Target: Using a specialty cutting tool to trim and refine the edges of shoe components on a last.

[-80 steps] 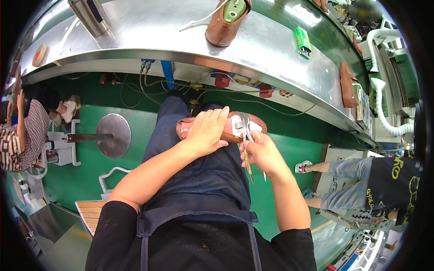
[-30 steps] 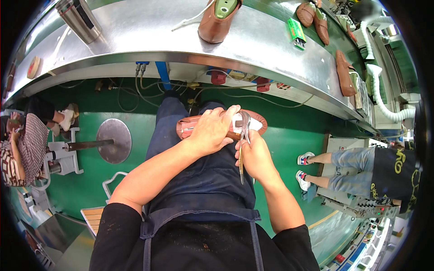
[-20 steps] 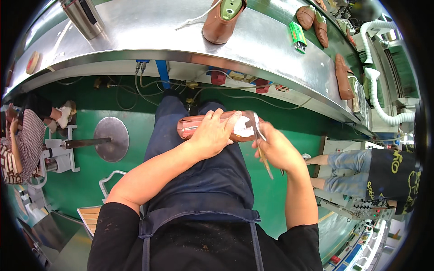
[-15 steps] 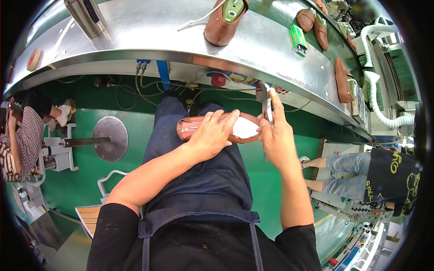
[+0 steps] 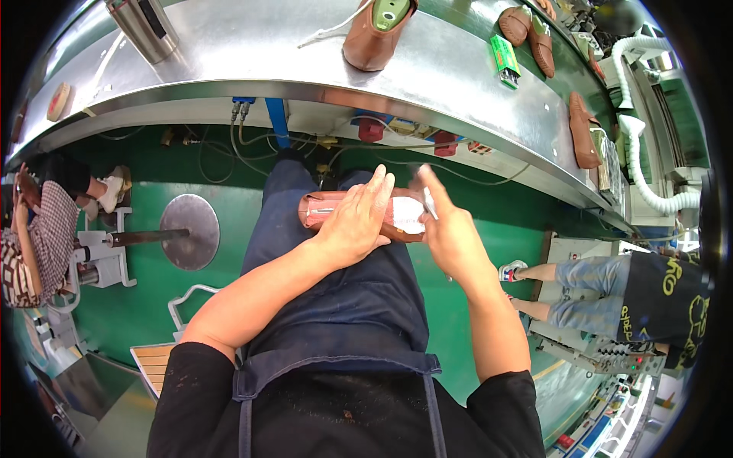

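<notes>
A brown leather shoe (image 5: 311, 208) lies across my thighs with its underside up, showing a pinkish strip at one end and a white patch (image 5: 408, 214) at the other. My left hand (image 5: 353, 217) lies across its middle, fingers stretched past the far edge and thumb along the near side, holding it. Closed around a hammer-like metal tool (image 5: 429, 203), my right hand (image 5: 452, 233) is at the white end of the shoe. The tool's head is smeared by motion and its handle is mostly hidden in the hand, so its exact kind is unclear.
Ahead runs a metal bench (image 5: 252, 57) bearing a brown shoe on a green last (image 5: 374, 38), a steel tumbler (image 5: 145, 30), a green box (image 5: 505, 59) and more shoes. A round stool (image 5: 200, 248) stands left. People are at both sides.
My right hand has moved left and slightly nearer with the tool, which now tilts over the white end. The fingers of my left hand have straightened and drawn together on the shoe.
</notes>
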Tool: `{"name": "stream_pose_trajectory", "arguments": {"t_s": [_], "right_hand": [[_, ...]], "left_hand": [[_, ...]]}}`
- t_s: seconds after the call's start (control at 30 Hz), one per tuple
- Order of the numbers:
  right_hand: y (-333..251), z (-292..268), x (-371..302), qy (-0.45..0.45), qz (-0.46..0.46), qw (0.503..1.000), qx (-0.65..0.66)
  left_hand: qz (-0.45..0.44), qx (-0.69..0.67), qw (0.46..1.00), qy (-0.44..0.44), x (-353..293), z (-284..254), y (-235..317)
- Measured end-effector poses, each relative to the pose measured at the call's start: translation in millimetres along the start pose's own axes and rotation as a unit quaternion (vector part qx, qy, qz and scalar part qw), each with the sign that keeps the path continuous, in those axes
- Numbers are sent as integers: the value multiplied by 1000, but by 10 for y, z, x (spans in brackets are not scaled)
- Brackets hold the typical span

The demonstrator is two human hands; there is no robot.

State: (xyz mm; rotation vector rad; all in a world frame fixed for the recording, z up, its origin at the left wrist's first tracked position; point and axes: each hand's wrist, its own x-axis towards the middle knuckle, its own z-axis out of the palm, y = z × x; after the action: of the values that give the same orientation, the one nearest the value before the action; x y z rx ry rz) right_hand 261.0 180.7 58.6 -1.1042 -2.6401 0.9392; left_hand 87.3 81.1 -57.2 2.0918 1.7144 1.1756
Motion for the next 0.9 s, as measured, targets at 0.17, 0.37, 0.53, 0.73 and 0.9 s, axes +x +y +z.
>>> {"name": "stream_pose_trajectory", "arguments": {"t_s": [0.17, 0.37, 0.53, 0.73, 0.9], "right_hand": [[-139, -104, -22, 122, 124, 979, 108], [120, 17, -136, 52, 175, 975, 128], [133, 286, -141, -23, 202, 963, 179], [203, 511, -179, -90, 210, 950, 212], [146, 566, -151, -110, 194, 946, 234]], "left_hand": [[4, 0, 1000, -14, -39, -112, 36], [-6, -59, 985, -165, -184, -264, 95], [-46, -117, 972, -200, -406, -327, 75], [-358, -109, 912, 167, -753, -307, 213], [-509, -530, 667, 120, -858, -157, 77]]}}
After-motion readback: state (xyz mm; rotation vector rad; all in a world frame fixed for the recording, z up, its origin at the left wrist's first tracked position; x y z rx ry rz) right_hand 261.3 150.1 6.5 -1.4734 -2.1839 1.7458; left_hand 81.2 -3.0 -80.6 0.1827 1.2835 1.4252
